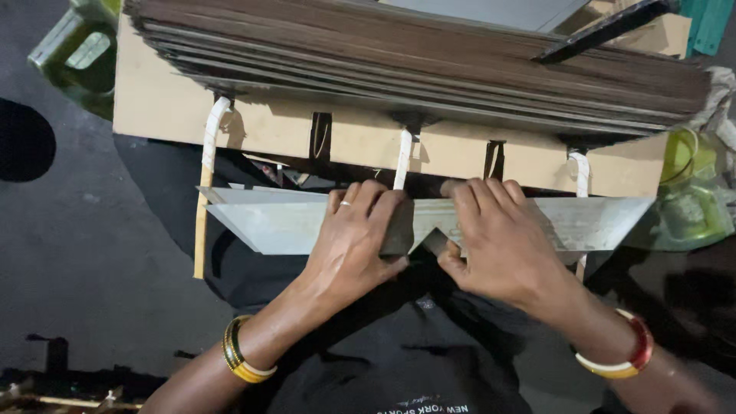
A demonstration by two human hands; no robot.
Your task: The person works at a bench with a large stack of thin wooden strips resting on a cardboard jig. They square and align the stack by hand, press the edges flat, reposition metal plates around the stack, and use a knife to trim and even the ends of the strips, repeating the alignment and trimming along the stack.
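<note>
My left hand (356, 238) and my right hand (498, 238) both grip a long grey cardboard piece (268, 222) with slanted ends and a V-shaped notch in its middle. The hands sit side by side at that notch, fingers curled over the top edge, thumbs underneath. The left hand wears a ring and yellow bangles on the wrist; the right wrist has a white and red bangle. The piece lies across my lap, just in front of a beige board (161, 107).
A tall stack of brown flat sheets (429, 54) rests on the beige board, bound by white straps (402, 157). A green plastic stool (77, 54) stands at the top left, green plastic items (690, 199) at the right. Dark grey floor (84, 253) lies to the left.
</note>
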